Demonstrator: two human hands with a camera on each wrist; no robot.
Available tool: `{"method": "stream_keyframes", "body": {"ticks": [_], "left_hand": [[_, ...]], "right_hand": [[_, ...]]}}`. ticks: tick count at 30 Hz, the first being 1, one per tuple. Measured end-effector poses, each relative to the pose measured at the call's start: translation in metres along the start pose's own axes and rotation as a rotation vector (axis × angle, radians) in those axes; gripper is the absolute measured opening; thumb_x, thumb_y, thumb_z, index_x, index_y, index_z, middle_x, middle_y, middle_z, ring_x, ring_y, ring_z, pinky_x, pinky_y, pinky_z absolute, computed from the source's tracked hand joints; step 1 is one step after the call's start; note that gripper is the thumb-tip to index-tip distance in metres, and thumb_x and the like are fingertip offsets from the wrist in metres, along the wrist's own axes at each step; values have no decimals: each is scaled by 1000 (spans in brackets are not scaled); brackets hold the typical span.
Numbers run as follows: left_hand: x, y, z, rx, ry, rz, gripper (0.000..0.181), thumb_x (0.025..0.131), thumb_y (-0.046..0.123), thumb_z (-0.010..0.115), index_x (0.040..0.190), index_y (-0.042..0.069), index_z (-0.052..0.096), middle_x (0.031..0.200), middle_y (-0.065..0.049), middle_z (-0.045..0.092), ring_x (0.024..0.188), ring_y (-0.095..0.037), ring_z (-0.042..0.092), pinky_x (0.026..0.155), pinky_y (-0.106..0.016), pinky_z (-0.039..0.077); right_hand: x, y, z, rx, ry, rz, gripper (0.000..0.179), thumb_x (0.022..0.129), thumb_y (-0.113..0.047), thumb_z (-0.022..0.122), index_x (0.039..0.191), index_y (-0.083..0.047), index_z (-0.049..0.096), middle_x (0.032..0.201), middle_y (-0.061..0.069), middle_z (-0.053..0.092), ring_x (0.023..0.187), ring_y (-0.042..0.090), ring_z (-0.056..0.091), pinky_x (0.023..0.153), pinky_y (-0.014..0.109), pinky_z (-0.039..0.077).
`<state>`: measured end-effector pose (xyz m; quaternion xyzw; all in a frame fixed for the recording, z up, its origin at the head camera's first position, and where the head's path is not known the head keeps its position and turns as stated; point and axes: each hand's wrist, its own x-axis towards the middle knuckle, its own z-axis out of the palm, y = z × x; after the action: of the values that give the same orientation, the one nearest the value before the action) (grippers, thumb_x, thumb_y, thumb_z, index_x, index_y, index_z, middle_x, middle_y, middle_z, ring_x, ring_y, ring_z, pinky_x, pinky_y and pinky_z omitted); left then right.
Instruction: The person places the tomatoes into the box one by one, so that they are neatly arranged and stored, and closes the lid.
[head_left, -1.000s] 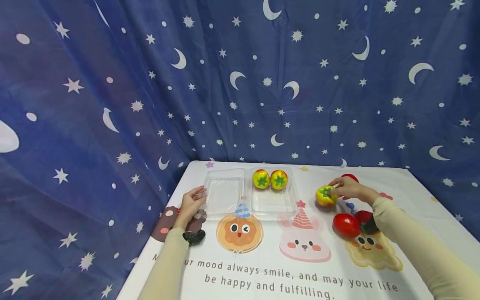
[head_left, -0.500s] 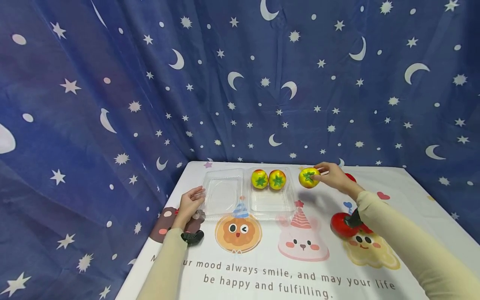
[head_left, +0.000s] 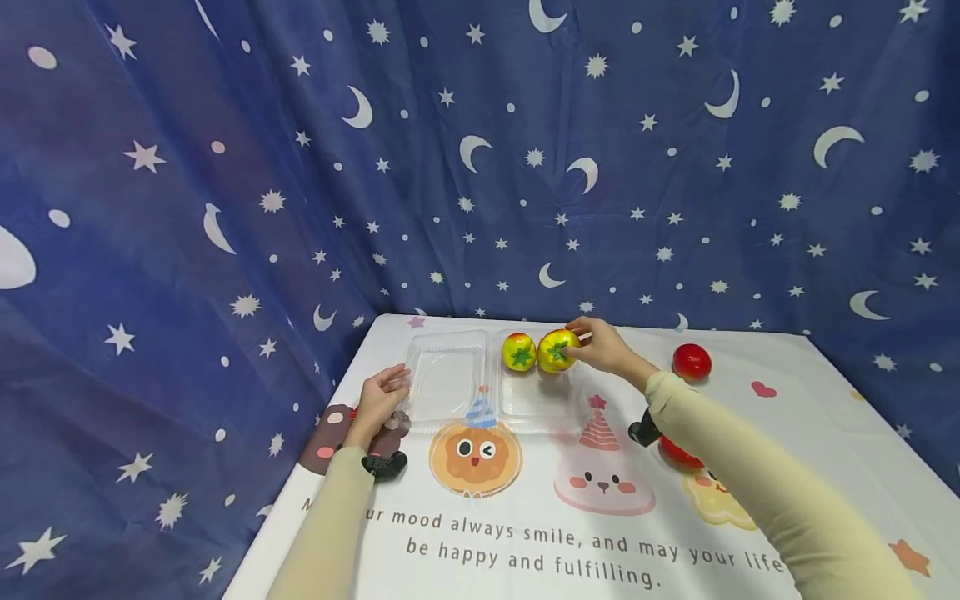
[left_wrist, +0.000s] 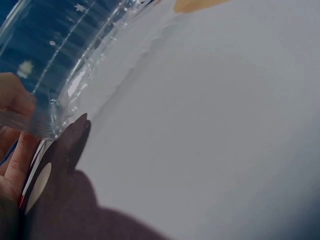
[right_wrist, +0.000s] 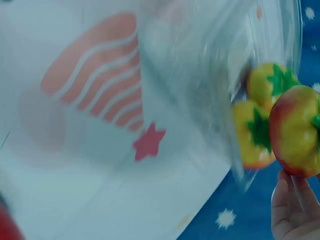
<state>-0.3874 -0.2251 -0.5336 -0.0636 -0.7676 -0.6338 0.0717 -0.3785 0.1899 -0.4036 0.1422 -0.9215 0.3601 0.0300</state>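
A clear plastic clamshell box (head_left: 540, 408) lies open on the table, its lid (head_left: 447, 379) folded out to the left. My left hand (head_left: 381, 400) pinches the lid's left edge; in the left wrist view the fingers (left_wrist: 15, 97) sit on either side of the plastic. My right hand (head_left: 603, 346) holds a yellow-red toy persimmon (head_left: 557, 352) over the box's back part. Two more persimmons are in the box: the left persimmon (head_left: 518, 352) shows in the head view, while the other persimmon (right_wrist: 250, 135), seen in the right wrist view, is hidden there behind the held one.
A red round fruit (head_left: 692, 362) lies to the right of the box. Nearer, another red fruit (head_left: 681, 454) is partly covered by the right sleeve. The printed white tablecloth (head_left: 525, 575) reaches back to a blue star-patterned curtain (head_left: 480, 167).
My right hand has lifted the persimmon from the right side of the table and carried it left, over the box. The left hand has stayed at the lid.
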Motion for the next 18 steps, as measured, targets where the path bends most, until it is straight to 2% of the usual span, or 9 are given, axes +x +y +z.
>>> {"method": "stream_keyframes", "body": {"ticks": [9, 18], "left_hand": [[3, 0, 0, 2, -13, 6, 50, 89, -6, 59, 139, -5, 52, 132, -24, 59, 118, -38, 59, 81, -13, 47], [2, -1, -2, 16, -10, -4, 50, 90, -2, 61, 139, -3, 53, 132, -21, 60, 117, -36, 59, 81, -14, 48]], "right_hand": [[10, -18, 35, -72, -59, -95, 45, 83, -5, 75, 122, 10, 60, 119, 26, 63, 103, 36, 62, 92, 45, 52], [12, -20, 56, -142, -58, -123, 43, 78, -3, 78, 118, 7, 64, 112, 19, 65, 101, 32, 61, 93, 45, 51]]}}
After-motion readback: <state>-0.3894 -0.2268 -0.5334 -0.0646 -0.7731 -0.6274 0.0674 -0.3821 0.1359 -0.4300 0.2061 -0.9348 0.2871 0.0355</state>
